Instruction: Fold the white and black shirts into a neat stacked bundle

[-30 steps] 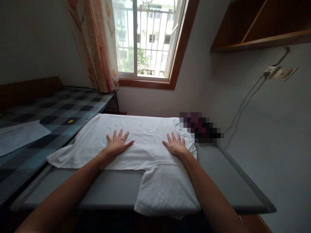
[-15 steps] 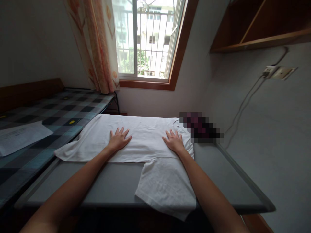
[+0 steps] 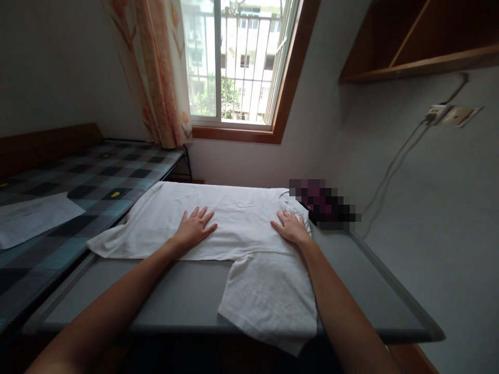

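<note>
White shirt (image 3: 241,218) lies under left hand (image 3: 194,228) and right hand (image 3: 292,228), both splayed flat.

Slender bare forearms (image 3: 117,296) and bare hands (image 3: 192,229)

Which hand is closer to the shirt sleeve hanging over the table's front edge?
Right. The right hand rests on the shirt just beyond the sleeve; the left hand lies farther off, to its left.
</note>
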A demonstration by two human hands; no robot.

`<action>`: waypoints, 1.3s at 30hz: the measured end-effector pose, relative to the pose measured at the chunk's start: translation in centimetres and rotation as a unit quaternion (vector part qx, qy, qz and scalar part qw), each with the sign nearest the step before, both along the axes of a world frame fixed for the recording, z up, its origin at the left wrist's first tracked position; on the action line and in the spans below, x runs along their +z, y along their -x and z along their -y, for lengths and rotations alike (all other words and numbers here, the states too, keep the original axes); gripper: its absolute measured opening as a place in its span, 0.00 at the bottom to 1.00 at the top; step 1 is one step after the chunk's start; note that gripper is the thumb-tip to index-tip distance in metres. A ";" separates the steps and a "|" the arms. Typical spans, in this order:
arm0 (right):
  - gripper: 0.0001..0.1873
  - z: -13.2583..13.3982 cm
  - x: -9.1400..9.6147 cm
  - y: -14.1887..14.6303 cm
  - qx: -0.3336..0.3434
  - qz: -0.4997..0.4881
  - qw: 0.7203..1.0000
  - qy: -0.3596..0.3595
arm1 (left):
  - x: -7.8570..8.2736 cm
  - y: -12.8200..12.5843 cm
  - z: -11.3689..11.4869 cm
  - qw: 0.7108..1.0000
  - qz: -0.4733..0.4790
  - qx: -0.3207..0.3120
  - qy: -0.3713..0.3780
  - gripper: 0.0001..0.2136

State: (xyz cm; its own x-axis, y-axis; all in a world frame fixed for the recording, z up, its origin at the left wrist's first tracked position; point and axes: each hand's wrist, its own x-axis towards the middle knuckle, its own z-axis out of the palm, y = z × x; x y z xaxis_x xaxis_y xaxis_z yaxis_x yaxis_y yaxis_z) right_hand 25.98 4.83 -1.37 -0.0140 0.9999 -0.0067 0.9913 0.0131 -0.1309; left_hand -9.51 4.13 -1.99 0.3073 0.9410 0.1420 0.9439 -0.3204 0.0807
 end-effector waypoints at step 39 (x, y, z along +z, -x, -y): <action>0.26 0.5 0.6 1.7 0.005 -0.010 0.998 -0.058 | -0.1 0.4 -0.8 0.998 0.033 -0.056 -0.003 0.25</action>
